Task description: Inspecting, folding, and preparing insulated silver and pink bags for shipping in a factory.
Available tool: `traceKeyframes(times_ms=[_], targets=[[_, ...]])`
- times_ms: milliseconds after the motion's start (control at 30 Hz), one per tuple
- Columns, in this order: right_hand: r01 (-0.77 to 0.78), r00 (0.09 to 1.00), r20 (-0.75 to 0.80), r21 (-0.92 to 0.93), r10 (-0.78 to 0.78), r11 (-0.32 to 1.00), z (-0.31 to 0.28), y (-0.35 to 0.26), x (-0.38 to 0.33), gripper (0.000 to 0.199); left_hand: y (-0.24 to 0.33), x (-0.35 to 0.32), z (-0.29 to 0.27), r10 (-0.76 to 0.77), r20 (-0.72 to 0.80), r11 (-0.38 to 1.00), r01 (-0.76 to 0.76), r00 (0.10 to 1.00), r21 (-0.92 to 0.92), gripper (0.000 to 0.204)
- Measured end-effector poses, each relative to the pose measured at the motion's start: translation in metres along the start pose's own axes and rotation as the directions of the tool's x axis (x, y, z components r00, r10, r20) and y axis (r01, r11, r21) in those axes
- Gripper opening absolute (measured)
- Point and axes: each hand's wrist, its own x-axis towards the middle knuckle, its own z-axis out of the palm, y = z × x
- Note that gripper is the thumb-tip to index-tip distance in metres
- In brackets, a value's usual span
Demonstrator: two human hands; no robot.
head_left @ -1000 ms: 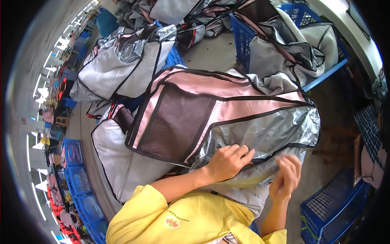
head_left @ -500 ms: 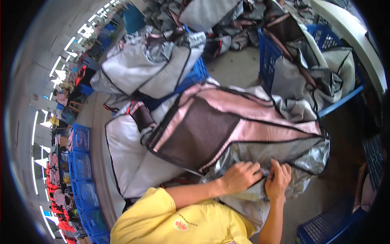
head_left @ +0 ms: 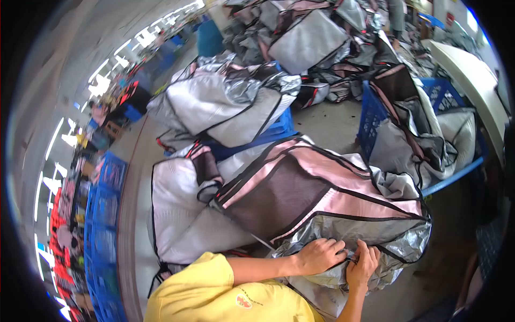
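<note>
Left hand [head_left: 317, 255] pinching crinkled silver edge of pink-and-silver bag [head_left: 322, 206], lower centre; right hand [head_left: 363, 264] clamped on same edge, touching left | silver bags [head_left: 225, 104] piled upper centre; blue crate [head_left: 375, 121] upper right

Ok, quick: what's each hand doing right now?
Left hand: closed, gripping the silver bag's crinkled edge.
Right hand: closed, pinching the same edge.

Two hands – left hand [head_left: 317, 255], right hand [head_left: 362, 264] – on one pink-and-silver bag [head_left: 322, 201]; two blue crates [head_left: 375, 121] (upper right, centre).
</note>
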Motion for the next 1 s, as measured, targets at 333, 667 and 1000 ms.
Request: traceKeyframes(times_ms=[333,667,1000], targets=[[0.023,0.997,-0.065,-0.119,-0.031,0.993,-0.003,0.002,-0.006,0.042,0.006,0.000,0.015,0.028,-0.043,0.998,-0.030,0.999,-0.055,0.011],[-0.050,0.998,-0.028,-0.032,0.049,0.998,-0.008,-0.020,-0.012,0.057,-0.019,0.026,-0.064,0.170,0.316,0.966,-0.094,0.934,-0.242,0.017],[-0.046,0.987,-0.157,-0.018,0.042,0.999,-0.003,-0.021,-0.023,0.057,-0.103,0.159,-0.086,0.188,-0.037,0.942,-0.170,0.981,0.289,0.049]])
